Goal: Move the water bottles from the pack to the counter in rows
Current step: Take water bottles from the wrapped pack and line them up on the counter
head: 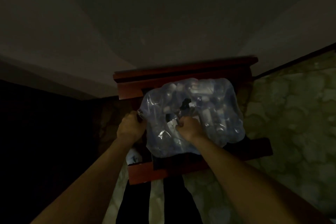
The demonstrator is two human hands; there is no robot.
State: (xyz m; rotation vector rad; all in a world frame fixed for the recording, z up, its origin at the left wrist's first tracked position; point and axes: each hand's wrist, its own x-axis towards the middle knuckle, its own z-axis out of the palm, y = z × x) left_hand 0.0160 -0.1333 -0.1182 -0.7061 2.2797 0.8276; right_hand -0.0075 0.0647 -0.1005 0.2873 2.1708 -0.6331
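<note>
Your left hand [129, 127] has its grip clamped on the plastic wrap at the pack's [192, 114] left edge, likely to brace it, while your right hand [189, 125] is curled tight at the torn hole in the top, pinching the film there as if to widen it. The pack sits on the reddish wooden bench [163, 171]; the water bottles [209, 114] remain inside the wrap, none yet set out in rows.

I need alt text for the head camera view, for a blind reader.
In dim light, a left hand grips the edge and a right hand pinches the torn top of a plastic-wrapped pack of water bottles on a reddish wooden stand.
</note>
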